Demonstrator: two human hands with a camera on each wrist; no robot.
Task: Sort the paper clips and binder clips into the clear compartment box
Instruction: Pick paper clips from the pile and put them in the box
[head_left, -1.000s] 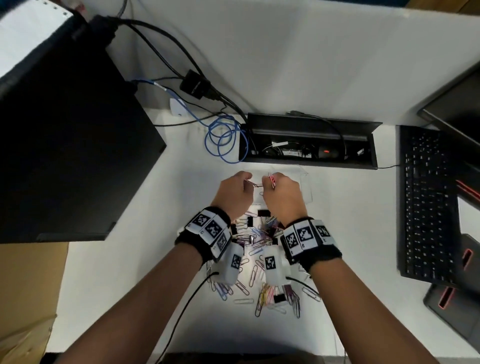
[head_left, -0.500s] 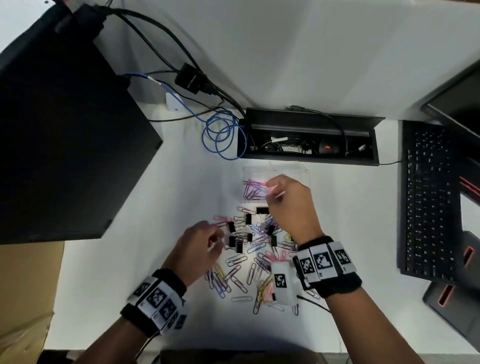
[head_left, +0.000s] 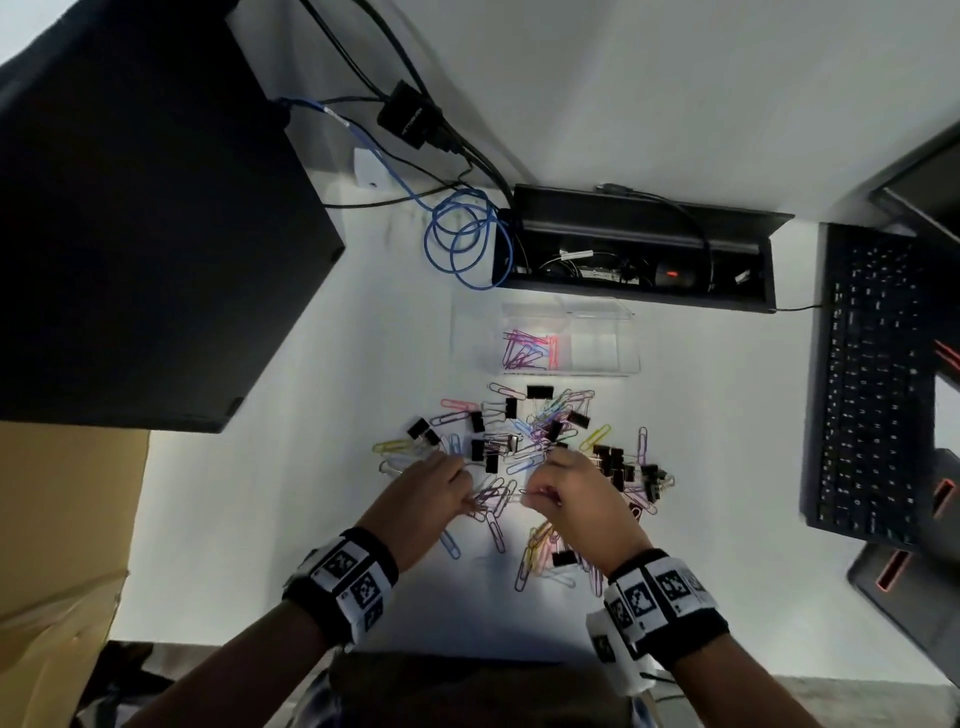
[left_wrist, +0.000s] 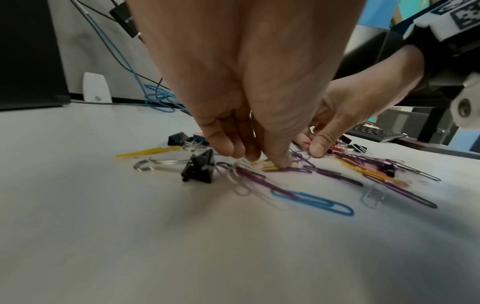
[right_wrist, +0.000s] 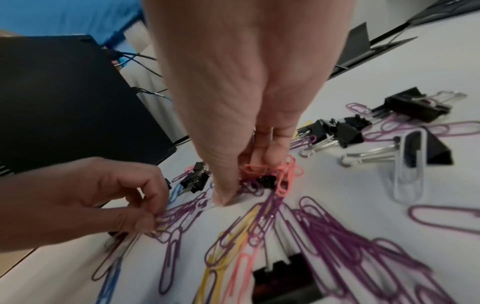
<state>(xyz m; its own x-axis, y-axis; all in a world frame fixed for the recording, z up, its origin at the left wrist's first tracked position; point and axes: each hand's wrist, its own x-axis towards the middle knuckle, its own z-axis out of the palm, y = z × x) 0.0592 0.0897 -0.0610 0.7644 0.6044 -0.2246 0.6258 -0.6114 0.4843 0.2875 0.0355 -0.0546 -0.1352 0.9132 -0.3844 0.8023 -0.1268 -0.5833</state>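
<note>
The clear compartment box (head_left: 597, 358) stands at the far side of the white desk; its left cell holds purple and pink paper clips (head_left: 524, 348). Nearer lies a mixed pile of coloured paper clips (head_left: 519, 462) and black binder clips (head_left: 540, 391). My left hand (head_left: 470, 501) is low on the pile's near left and pinches purple paper clips (right_wrist: 166, 218) between thumb and forefinger. My right hand (head_left: 530, 499) is just to its right, thumb and fingers closed on a thin paper clip (left_wrist: 307, 153). Pink paper clips (right_wrist: 283, 174) lie under the right fingers.
A black computer case (head_left: 130, 208) fills the left. A black cable tray (head_left: 639, 249) and a coiled blue cable (head_left: 462, 239) sit behind the box. A keyboard (head_left: 872, 374) lies at the right, a cardboard box (head_left: 62, 519) at the near left.
Both hands have come back from the box to the near part of the pile, the left first, then the right. Pink clips now lie in the box's left cell.
</note>
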